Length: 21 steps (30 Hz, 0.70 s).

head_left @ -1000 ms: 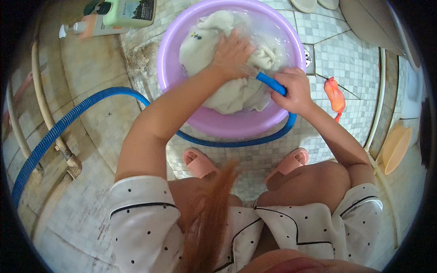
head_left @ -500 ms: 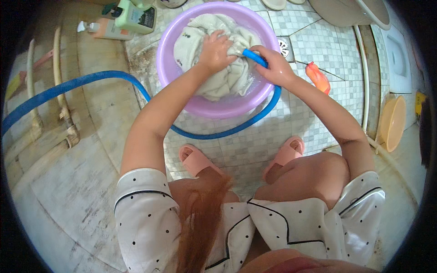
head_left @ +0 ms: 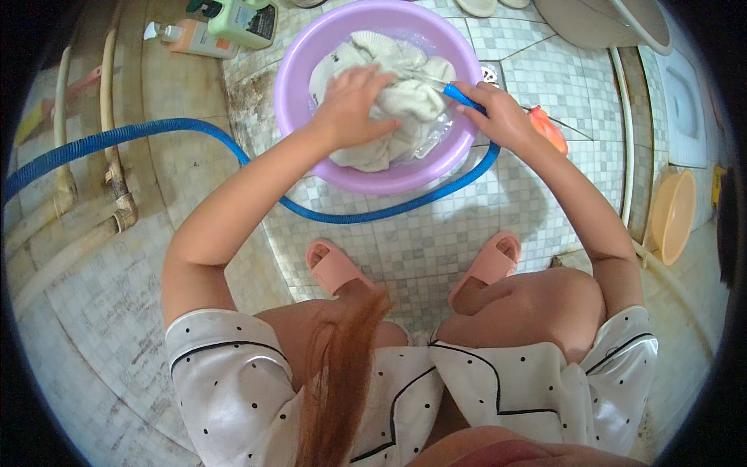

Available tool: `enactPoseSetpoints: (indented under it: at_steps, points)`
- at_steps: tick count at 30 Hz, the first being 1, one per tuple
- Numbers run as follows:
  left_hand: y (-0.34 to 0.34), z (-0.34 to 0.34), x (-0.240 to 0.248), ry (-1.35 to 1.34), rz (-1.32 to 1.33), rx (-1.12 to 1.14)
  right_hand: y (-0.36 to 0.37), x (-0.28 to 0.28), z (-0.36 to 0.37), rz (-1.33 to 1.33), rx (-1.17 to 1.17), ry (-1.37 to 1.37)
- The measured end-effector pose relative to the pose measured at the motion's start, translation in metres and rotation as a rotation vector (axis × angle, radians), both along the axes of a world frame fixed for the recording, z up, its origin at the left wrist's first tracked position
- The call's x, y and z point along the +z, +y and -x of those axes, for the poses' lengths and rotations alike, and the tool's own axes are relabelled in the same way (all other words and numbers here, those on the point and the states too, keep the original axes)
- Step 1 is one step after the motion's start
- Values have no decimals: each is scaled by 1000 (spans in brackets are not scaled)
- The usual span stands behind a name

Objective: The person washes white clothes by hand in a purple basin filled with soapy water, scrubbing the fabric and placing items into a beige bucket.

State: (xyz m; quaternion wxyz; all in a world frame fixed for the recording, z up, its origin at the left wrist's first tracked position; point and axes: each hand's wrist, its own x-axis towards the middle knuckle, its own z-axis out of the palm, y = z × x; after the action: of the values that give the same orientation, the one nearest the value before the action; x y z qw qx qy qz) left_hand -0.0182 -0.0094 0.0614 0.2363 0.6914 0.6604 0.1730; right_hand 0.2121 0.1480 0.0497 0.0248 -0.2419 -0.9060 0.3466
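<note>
A purple basin stands on the tiled floor with a bunched, wet white knit garment in it. My right hand is closed round the end of a blue hose at the basin's right rim. Water streams leftward from the hose's mouth onto the garment. Over the left part of the cloth, my left hand has its fingers spread and grips nothing; whether the palm touches the cloth I cannot tell. Around the near side of the basin the hose loops and runs off to the left.
A green bottle and an orange pump bottle stand at the far left. Beside the basin's right are a floor drain and an orange-red packet. An orange basin leans at right; pipes run along the left wall.
My left hand has moved nearer and a little left over the garment, with its fingers spread wider. The hose end has shifted right with my right hand, and its water stream now shows.
</note>
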Motion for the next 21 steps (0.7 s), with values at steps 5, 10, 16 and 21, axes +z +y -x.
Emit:
enactPoseSetpoints:
  at_steps: [5,10,16,21]
  points:
    - [4,2,-40,271,84,274,-11,11,18,-32,75,11]
    - [14,-12,-61,280,-52,347,-7,15,28,-34,84,-10]
    - [43,-8,-69,403,7,380,7,7,47,5,83,26]
    - [47,1,-88,310,-238,391,8,8,55,71,102,7]
